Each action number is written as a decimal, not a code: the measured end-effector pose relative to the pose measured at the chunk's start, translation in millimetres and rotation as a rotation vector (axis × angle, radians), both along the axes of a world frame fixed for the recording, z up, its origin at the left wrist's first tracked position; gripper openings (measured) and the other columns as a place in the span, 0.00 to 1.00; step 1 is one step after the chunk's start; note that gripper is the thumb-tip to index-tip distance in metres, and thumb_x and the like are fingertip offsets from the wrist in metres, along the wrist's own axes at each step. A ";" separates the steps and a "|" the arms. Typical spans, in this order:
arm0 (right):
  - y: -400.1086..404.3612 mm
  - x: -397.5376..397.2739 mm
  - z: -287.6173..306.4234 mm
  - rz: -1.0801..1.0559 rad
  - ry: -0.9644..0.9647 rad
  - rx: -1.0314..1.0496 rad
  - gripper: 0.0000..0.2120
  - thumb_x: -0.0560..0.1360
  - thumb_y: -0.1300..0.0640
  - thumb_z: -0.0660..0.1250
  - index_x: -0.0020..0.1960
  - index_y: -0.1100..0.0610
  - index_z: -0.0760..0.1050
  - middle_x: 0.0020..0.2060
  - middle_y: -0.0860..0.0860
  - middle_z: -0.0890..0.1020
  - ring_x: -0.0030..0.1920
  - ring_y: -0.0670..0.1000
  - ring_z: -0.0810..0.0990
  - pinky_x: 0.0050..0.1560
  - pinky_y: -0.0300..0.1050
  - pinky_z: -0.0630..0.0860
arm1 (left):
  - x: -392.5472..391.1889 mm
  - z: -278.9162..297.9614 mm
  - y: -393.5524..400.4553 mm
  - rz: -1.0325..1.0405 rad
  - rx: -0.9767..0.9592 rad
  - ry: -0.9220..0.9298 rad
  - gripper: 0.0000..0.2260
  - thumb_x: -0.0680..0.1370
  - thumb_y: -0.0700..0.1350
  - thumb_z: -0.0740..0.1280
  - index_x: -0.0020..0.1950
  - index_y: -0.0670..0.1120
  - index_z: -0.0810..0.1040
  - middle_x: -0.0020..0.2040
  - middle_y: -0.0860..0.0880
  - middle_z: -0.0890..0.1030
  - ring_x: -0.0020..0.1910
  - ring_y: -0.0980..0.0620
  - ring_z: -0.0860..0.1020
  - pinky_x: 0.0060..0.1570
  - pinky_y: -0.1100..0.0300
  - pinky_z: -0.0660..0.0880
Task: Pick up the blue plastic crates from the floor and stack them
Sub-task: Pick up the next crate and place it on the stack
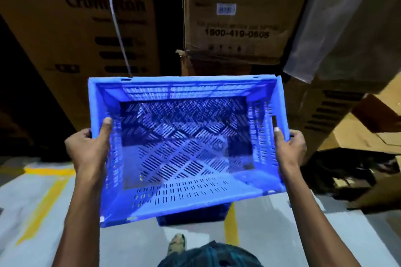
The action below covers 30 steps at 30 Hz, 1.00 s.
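The blue crate (186,147) is hanging in the air at the middle of the view, open side up and tipping slightly toward the person, clear of the floor (54,212). It is empty, and judging by the thin slotted walls and the herringbone lattice base, it is probably sitting light in the grip and staying stiff rather than flexing. The plastic is looking smooth and a little glossy, so it may be slippery; the thick rolled rim and the handle cut-outs in the short walls are the sensible places to take hold.

The left hand (86,147) is clamping the rim at 9 o'clock, thumb hooking inside the wall and fingers wrapping outside. The right hand (290,145) is gripping the opposite rim at 3 o'clock in the same way, just below a rectangular handle slot. The two hands are well apart, one on each short side.

Directly beneath the crate, at 6 o'clock, the edge of a second, darker blue crate (193,214) is showing on the floor, likely the base of the stack; the two are not touching.

The floor is looking grey and smooth, with yellow painted lines (41,204) running across it. From 10 to 2 o'clock, tall brown cardboard boxes (234,17) are standing stacked, their corners creased, and a plastic-wrapped bundle (338,17) is leaning at 2 o'clock.
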State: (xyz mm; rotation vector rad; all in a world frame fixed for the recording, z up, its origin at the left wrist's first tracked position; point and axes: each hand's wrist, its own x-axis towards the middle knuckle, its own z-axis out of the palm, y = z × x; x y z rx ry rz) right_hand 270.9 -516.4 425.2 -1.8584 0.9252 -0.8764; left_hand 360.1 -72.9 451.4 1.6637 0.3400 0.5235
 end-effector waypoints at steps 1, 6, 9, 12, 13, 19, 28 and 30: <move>-3.2 8.2 5.1 -0.003 0.027 -0.022 0.14 0.75 0.46 0.68 0.51 0.56 0.76 0.42 0.54 0.80 0.47 0.58 0.79 0.46 0.47 0.71 | 10.8 2.4 -3.4 -0.017 -0.024 0.016 0.26 0.69 0.66 0.71 0.30 0.44 0.70 0.24 0.47 0.70 0.23 0.53 0.64 0.23 0.60 0.62; -25.6 71.5 29.8 0.000 0.146 -0.067 0.22 0.71 0.37 0.63 0.52 0.55 0.76 0.44 0.55 0.84 0.48 0.59 0.82 0.49 0.52 0.77 | 87.4 11.6 -5.4 -0.144 -0.103 0.046 0.18 0.73 0.57 0.72 0.32 0.47 0.72 0.20 0.53 0.69 0.16 0.56 0.62 0.20 0.70 0.58; -34.4 111.0 50.1 0.014 0.239 -0.093 0.26 0.70 0.37 0.60 0.50 0.58 0.78 0.43 0.56 0.84 0.46 0.60 0.83 0.45 0.50 0.76 | 146.1 21.9 -6.3 -0.222 -0.089 0.108 0.16 0.76 0.54 0.70 0.35 0.46 0.72 0.28 0.46 0.71 0.17 0.57 0.64 0.18 0.70 0.59; -32.8 146.1 69.8 0.044 0.314 -0.107 0.22 0.72 0.42 0.62 0.48 0.59 0.81 0.43 0.59 0.84 0.47 0.61 0.83 0.44 0.48 0.75 | 202.0 32.9 -9.9 -0.307 -0.028 0.186 0.16 0.80 0.50 0.67 0.35 0.44 0.71 0.26 0.48 0.73 0.14 0.60 0.64 0.17 0.71 0.60; -32.0 157.4 74.6 0.054 0.338 -0.100 0.21 0.72 0.43 0.62 0.48 0.60 0.81 0.43 0.59 0.85 0.47 0.61 0.83 0.45 0.48 0.75 | 217.2 35.8 -11.5 -0.339 -0.008 0.218 0.17 0.80 0.49 0.66 0.35 0.43 0.71 0.23 0.49 0.73 0.14 0.59 0.64 0.17 0.71 0.60; -32.8 202.7 86.8 0.106 0.472 -0.026 0.21 0.72 0.44 0.65 0.46 0.63 0.79 0.42 0.60 0.83 0.43 0.60 0.83 0.44 0.48 0.77 | 276.2 48.6 -24.5 -0.433 0.100 0.428 0.19 0.83 0.50 0.60 0.35 0.41 0.68 0.29 0.43 0.68 0.24 0.49 0.64 0.24 0.64 0.62; -45.0 242.1 100.2 0.164 0.475 0.001 0.22 0.73 0.44 0.67 0.40 0.65 0.76 0.30 0.59 0.80 0.30 0.58 0.79 0.35 0.47 0.73 | 308.6 49.8 -51.1 -0.455 0.193 0.572 0.17 0.83 0.52 0.59 0.40 0.41 0.67 0.29 0.43 0.68 0.23 0.49 0.65 0.26 0.60 0.65; -43.9 246.6 99.3 0.177 0.533 -0.019 0.24 0.74 0.42 0.66 0.41 0.65 0.75 0.31 0.58 0.79 0.34 0.58 0.80 0.41 0.49 0.76 | 312.1 49.0 -51.6 -0.428 0.223 0.563 0.18 0.83 0.51 0.60 0.39 0.40 0.68 0.29 0.42 0.69 0.24 0.48 0.66 0.27 0.58 0.67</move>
